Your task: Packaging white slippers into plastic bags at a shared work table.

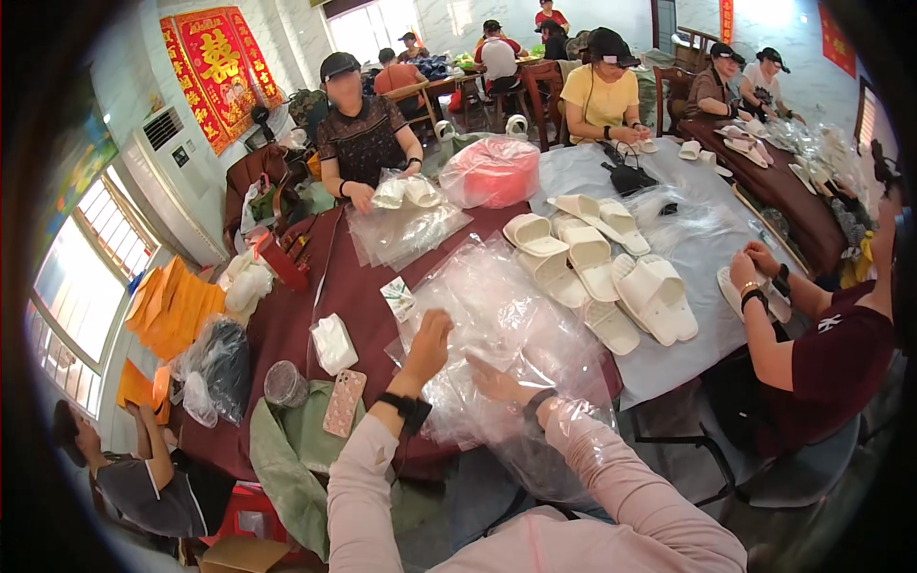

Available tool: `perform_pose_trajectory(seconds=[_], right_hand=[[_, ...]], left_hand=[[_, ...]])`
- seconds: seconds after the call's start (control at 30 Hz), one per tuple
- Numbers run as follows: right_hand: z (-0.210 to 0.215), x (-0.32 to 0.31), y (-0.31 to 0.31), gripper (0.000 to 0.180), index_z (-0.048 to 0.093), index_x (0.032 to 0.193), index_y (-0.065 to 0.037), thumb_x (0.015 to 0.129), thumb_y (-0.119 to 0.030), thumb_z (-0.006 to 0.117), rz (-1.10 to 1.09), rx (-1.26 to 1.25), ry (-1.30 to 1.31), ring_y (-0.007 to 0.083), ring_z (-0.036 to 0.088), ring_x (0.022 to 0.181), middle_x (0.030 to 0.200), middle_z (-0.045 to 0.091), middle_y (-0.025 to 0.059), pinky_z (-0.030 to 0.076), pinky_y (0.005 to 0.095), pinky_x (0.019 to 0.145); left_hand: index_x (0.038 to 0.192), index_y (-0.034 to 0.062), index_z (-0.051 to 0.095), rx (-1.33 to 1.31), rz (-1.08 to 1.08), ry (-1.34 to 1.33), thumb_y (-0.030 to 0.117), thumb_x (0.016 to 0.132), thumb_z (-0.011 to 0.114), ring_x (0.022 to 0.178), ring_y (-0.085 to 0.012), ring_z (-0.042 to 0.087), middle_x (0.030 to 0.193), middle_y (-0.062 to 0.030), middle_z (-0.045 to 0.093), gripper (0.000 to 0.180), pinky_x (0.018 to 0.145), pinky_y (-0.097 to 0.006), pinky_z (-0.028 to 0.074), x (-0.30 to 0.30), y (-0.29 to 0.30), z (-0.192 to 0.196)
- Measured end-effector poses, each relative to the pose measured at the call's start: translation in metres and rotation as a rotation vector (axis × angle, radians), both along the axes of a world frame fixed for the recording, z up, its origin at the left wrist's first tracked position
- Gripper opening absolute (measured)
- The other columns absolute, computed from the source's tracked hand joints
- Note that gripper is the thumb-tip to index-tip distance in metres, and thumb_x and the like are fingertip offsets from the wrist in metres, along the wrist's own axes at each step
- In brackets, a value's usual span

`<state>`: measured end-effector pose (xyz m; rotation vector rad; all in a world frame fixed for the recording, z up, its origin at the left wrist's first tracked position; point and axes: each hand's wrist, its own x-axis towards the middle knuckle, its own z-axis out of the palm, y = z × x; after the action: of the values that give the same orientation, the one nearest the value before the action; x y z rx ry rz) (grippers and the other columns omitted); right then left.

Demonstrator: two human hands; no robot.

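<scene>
My left hand (427, 344) rests on a pile of clear plastic bags (506, 329), fingers curled onto the top bag, gripping its edge as far as I can tell. My right hand (497, 384) lies flat on the same pile at 4 o'clock from the left, fingers spread open, pressing the plastic. Pile sits on the dark red surface (315, 306) just ahead of me. White slippers (611, 277) heaped at 2 o'clock from the bags. Phone (344, 403) at 8 o'clock from my left hand, small white packet (333, 344) at 9 o'clock. Another person's hands (750, 267) at 3 o'clock, well apart
</scene>
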<state>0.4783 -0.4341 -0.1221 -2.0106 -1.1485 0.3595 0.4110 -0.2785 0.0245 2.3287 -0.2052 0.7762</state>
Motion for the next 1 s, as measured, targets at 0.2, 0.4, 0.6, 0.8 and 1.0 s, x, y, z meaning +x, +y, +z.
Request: perform_pose_trajectory(seconds=[0.2,0.4,0.6,0.8,1.0], right_hand=[[0.046,-0.003,-0.017,0.051,0.043,0.134,-0.018,0.089,-0.040,0.045,0.049,-0.115,-0.485,0.0330,0.039,0.127,0.133,0.047,0.0134,0.019,0.0533,0.109],[0.037,0.019,-0.015,0.064,0.026,0.144,-0.022,0.089,-0.049,0.042,0.058,-0.317,-0.445,0.0380,0.029,0.133,0.142,0.035,0.0183,0.017,0.0555,0.109],[0.087,0.004,-0.008,0.074,0.004,0.148,-0.023,0.091,-0.052,0.040,0.131,-0.470,0.081,0.0393,0.018,0.138,0.150,0.016,0.0208,0.015,0.0558,0.109],[0.048,0.049,-0.013,0.077,-0.001,0.148,-0.021,0.092,-0.045,0.046,0.207,0.252,0.707,0.0331,0.017,0.139,0.152,0.015,0.0158,0.016,0.0472,0.111],[0.089,0.067,-0.035,0.077,0.005,0.149,-0.020,0.091,-0.042,0.051,0.293,0.207,0.490,0.0294,0.027,0.136,0.152,0.018,0.0106,0.018,0.0412,0.111]], left_hand=[[0.096,0.0017,0.053,0.510,-0.225,0.183,-0.004,0.072,0.052,0.100,-0.0335,0.054,0.102,-0.0176,0.055,0.024,0.094,-0.045,0.039,-0.039,0.021,-0.007],[0.095,0.0041,0.057,0.904,-0.277,0.104,0.005,0.072,0.056,0.124,-0.0279,0.042,0.109,-0.0111,0.056,0.023,0.108,-0.051,0.027,-0.033,0.026,0.016],[0.103,0.0045,0.057,0.979,-0.341,0.192,0.008,0.071,0.057,0.121,-0.0253,0.044,0.125,-0.0113,0.050,0.032,0.104,-0.037,0.034,-0.082,0.055,-0.020],[0.112,-0.0017,0.048,0.619,-0.304,0.356,0.000,0.072,0.052,0.109,-0.0378,0.052,0.132,-0.0204,0.046,0.040,0.091,-0.045,0.042,-0.011,0.034,-0.013],[0.115,-0.0026,0.041,0.135,0.249,0.632,0.008,0.087,0.041,0.093,-0.0444,0.058,0.109,-0.0289,0.056,0.030,0.078,-0.049,0.046,0.038,0.042,-0.026]])
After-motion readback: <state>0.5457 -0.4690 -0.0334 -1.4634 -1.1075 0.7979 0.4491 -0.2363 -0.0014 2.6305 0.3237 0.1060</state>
